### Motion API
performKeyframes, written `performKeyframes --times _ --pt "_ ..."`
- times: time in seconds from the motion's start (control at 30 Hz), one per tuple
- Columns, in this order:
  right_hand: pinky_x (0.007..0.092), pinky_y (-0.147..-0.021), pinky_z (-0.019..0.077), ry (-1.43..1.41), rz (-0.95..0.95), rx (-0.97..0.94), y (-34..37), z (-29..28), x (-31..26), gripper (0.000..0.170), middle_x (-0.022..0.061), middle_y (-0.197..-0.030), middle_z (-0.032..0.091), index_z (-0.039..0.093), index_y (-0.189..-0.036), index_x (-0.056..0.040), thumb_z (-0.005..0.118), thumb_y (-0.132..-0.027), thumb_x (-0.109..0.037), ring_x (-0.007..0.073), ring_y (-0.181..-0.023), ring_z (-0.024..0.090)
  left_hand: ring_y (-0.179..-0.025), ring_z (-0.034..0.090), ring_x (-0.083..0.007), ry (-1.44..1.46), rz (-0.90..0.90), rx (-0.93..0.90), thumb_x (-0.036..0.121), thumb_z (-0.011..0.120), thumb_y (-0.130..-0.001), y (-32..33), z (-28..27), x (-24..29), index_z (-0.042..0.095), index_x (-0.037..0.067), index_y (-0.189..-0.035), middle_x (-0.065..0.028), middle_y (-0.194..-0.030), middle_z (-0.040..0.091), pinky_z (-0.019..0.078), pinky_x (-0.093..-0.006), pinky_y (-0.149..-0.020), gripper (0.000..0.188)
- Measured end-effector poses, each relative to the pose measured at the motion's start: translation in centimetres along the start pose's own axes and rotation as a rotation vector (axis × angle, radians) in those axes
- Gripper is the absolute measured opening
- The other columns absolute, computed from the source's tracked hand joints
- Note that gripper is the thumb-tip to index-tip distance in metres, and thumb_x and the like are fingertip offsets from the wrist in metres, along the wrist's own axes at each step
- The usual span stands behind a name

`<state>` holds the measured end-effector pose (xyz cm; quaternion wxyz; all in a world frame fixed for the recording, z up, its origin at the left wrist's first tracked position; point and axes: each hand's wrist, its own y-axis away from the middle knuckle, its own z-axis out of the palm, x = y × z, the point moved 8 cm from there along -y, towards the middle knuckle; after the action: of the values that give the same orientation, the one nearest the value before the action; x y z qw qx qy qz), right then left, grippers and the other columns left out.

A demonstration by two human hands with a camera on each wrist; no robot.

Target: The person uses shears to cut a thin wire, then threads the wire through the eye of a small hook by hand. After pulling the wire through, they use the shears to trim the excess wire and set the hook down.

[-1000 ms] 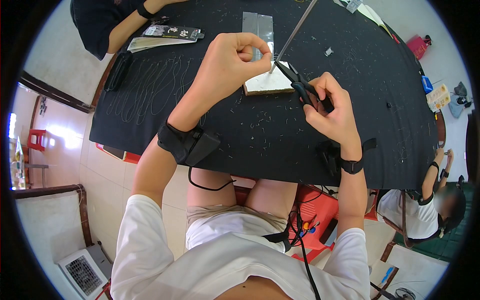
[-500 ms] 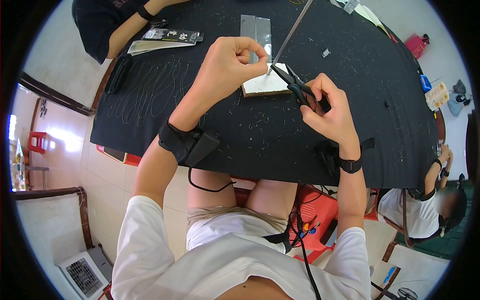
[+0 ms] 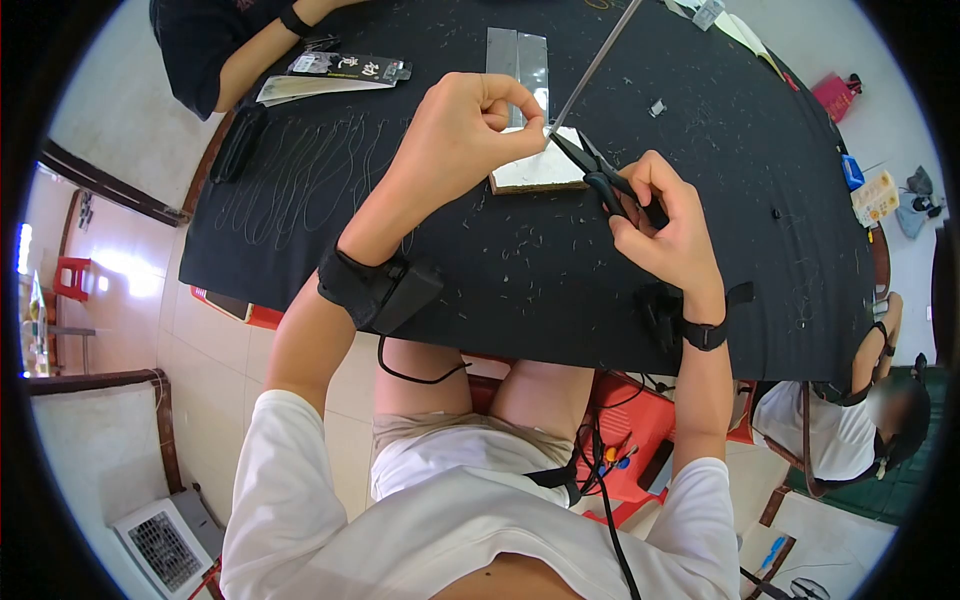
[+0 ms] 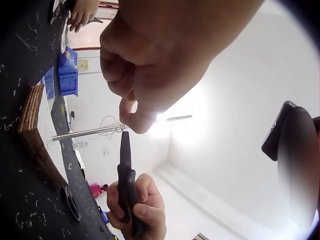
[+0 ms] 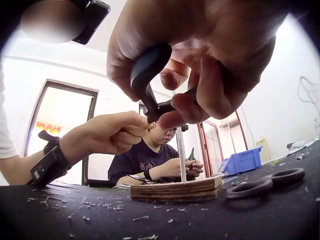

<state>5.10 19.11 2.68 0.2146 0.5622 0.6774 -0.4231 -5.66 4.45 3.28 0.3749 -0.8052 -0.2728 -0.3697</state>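
Note:
My left hand (image 3: pixel 465 130) has thumb and forefinger pinched together beside an upright metal rod (image 3: pixel 600 65). They grip a thin line (image 4: pixel 120 128) whose small loops show at the rod in the left wrist view. From the other side, my right hand (image 3: pixel 670 220) holds black-handled pliers (image 3: pixel 600 172), fingers curled round the handles. The pliers' narrow tips point at the loops, right at the left fingertips. The rod stands in a thick wooden block (image 3: pixel 540 175) with a white top. My left fingertips hide part of the line.
Scissors (image 5: pixel 245 190) lie beside the block. Looped threads (image 3: pixel 290 180) and a packet (image 3: pixel 350 67) lie to the left, with clear strips (image 3: pixel 530 70) behind the block. Small clippings (image 3: pixel 520 240) litter the black cloth. Another person (image 5: pixel 150 155) sits across the table.
The head view sways slightly left and back. Both hands stay almost in place, with the pliers' tips still close to the left fingertips at the rod.

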Motion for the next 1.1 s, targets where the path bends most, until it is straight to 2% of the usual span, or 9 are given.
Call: performKeyframes --times 0.47,1.1 --pt "0.0218 -0.048 0.0319 0.002 -0.015 -0.012 0.10 0.23 -0.11 0.029 0.0005 -0.062 0.040 0.036 -0.073 -0.0084 0.063 -0.062 -0.007 0.0077 -0.053 0.039 -0.046 0.026 -0.0014 0.041 -0.007 -0.044 0.011 0.064 -0.074 0.09 0.53 -0.06 0.063 0.001 -0.078 0.0092 -0.049 0.027 0.0205 -0.0203 -0.044 0.011" --pt "0.0214 -0.048 0.0303 0.019 -0.014 -0.003 0.11 0.08 -0.20 0.030 0.0007 -0.064 0.042 0.036 -0.072 -0.0082 0.064 -0.061 -0.005 0.0068 -0.053 0.038 -0.046 0.024 -0.0020 -0.035 0.045 0.032 0.012 0.064 -0.073 0.18 -0.19 0.54 0.062 0.002 -0.075 0.0083 -0.049 0.025 0.0191 -0.0209 -0.044 0.010"
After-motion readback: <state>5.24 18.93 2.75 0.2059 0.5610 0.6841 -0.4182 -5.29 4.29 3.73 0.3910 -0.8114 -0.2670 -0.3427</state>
